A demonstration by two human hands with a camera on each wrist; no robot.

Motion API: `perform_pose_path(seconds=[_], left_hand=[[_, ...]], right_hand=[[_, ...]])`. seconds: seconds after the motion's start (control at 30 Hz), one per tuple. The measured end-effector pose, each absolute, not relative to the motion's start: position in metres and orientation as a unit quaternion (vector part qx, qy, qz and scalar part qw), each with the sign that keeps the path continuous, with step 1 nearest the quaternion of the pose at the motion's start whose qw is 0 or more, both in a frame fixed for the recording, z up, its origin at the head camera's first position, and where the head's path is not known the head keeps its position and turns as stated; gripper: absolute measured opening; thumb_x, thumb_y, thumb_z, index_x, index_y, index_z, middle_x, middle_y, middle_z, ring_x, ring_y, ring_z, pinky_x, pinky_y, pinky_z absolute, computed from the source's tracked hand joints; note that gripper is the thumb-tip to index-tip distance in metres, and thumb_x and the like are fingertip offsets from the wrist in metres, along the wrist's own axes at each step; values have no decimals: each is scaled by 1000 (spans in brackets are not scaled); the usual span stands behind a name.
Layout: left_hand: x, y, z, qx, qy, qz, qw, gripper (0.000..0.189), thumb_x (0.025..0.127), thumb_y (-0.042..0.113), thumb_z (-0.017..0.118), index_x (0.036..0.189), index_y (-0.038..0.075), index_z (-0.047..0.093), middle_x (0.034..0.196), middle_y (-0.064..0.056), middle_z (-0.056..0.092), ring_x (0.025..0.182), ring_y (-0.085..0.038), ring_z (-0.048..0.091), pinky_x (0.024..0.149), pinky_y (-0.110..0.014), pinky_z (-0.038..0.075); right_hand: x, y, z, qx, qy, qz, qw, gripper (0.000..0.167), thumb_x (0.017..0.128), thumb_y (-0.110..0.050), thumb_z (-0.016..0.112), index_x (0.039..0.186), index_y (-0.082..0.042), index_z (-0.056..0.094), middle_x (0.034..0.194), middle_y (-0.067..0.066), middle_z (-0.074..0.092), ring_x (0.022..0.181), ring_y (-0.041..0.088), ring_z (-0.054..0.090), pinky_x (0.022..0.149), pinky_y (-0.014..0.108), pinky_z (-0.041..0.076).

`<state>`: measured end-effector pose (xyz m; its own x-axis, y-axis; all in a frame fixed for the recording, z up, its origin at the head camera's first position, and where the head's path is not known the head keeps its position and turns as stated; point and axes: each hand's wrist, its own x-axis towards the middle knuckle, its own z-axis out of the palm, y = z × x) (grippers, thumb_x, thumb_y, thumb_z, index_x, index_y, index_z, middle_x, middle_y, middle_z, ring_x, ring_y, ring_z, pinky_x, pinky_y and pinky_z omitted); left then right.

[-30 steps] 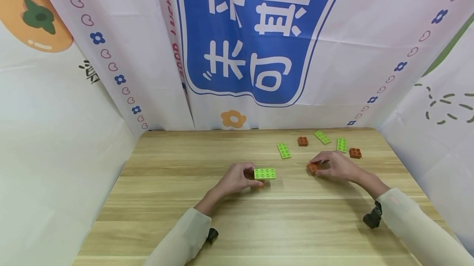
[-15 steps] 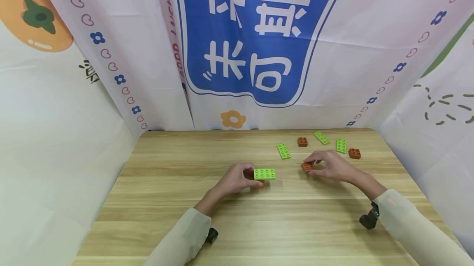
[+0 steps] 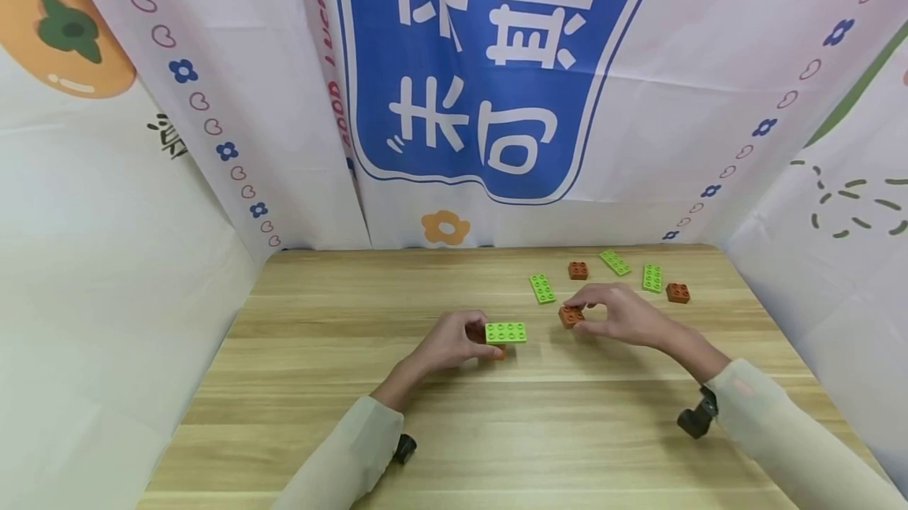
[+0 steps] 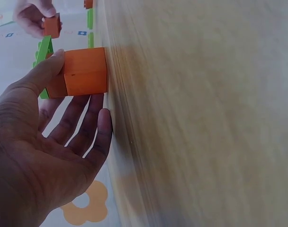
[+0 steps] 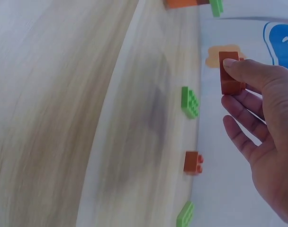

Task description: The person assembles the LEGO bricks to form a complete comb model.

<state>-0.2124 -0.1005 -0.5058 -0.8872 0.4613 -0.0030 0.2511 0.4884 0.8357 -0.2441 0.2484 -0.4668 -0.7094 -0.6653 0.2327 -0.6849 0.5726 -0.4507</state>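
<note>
My left hand (image 3: 450, 343) grips a small stack of toy building bricks between thumb and fingers. A flat lime-green brick (image 3: 505, 333) lies on top, its studs up. Below it in the left wrist view are orange-brown bricks (image 4: 86, 72), their lower end at the wooden tabletop. Partly covered by the fingers, the stack's far side is hidden. To the right, my right hand (image 3: 620, 317) pinches a reddish-brown brick (image 3: 570, 316) by its sides. That brick is held above the table, apart from the stack; its studs show beside the thumb in the right wrist view.
Behind the right hand lie three lime-green bricks (image 3: 542, 288) and two reddish-brown bricks (image 3: 578, 270), loose on the wooden table (image 3: 340, 297). Printed white cloth (image 3: 305, 179) hangs along the back edge and both sides.
My right hand has moved left with the reddish-brown brick, closer to the stack. The left hand and its stack have stayed in place.
</note>
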Motion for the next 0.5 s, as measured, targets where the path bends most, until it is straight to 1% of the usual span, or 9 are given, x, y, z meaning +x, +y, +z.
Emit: perform_pose_path(seconds=[0.3, 0.5], left_hand=[[-213, -100, -506, 211, 858, 456, 107, 26, 83, 27, 94, 90, 18, 70, 90, 8, 71, 82, -11, 62, 74, -27, 52], [-213, -100, -506, 213, 859, 453, 106, 26, 83, 26, 94, 89, 18, 70, 89, 8, 70, 81, -10, 62, 74, -27, 52]], right_hand=[[-239, 232, -461, 413, -867, 276, 50, 38, 86, -13, 90, 121, -10, 79, 116, 1, 78, 104, 18, 73, 86, 40, 61], [-235, 222, -461, 416, -859, 292, 63, 37, 86, -14, 90, 121, -10, 79, 114, 2, 78, 103, 18, 74, 86, 41, 61]])
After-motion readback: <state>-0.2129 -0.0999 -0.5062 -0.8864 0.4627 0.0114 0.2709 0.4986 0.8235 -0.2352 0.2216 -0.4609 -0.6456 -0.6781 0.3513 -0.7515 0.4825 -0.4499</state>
